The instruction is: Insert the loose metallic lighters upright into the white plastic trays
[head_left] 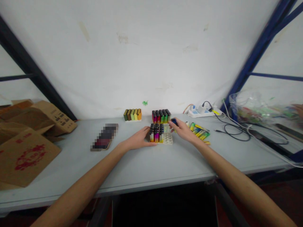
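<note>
At the middle of the desk [146, 164] the person's two hands meet around a white tray [168, 138] partly filled with upright lighters. Their left hand [138, 140] lies flat on the desk surface, fingers loosely spread, its fingertips touching the left side of the tray where the block of standing lighters [156, 132] with black caps and pink, yellow and green bodies sits. It grips nothing. Their right hand [183, 130] hovers at the tray's far right corner with thumb and fingers pinched on a single dark blue lighter [174, 121], held just above the empty sockets of the tray.

Just beside the right hand, to its right, a loose heap of lighters [200, 131] in yellow, green and blue lies flat on the desk. Behind the tray, near the wall, stands a second full tray of lighters [161, 116] in mixed colours, and well to its left a smaller batch of green, yellow and orange lighters [132, 114].

Left of the left hand, apart from it, a flat dark object [104, 137] lies on the desk; it is blurred and I cannot tell what it is. Further left, folded cardboard boxes [26, 138] with red print are piled at the desk's edge.

On the right, a white power strip [201, 111] rests against the wall with black cables [233, 129] looping away from it, and beyond them a clear plastic bag [253, 108] holds coloured items. Blue metal shelving posts [258, 50] rise at the right side.
</note>
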A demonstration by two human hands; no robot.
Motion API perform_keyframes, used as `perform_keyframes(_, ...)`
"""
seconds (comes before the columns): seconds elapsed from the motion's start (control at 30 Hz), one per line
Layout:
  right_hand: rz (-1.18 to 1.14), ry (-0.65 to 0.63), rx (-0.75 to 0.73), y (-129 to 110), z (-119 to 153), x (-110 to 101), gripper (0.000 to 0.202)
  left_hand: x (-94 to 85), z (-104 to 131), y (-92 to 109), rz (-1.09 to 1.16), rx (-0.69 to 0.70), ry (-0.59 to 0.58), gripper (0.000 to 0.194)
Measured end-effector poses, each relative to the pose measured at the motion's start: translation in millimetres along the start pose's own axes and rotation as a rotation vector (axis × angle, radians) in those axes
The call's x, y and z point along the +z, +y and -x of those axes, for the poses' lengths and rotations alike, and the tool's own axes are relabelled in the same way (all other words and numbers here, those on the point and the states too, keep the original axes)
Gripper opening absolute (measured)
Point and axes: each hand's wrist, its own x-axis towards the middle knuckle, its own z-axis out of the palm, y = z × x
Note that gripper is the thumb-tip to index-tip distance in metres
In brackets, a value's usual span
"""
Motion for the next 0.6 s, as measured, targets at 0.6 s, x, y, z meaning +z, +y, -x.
perform_keyframes(0.6,0.316,-0.219,-0.143,16.0,-0.7,5.8,0.027,0.3,-0.2,-0.4,0.001,0.000,-0.006,0.081)
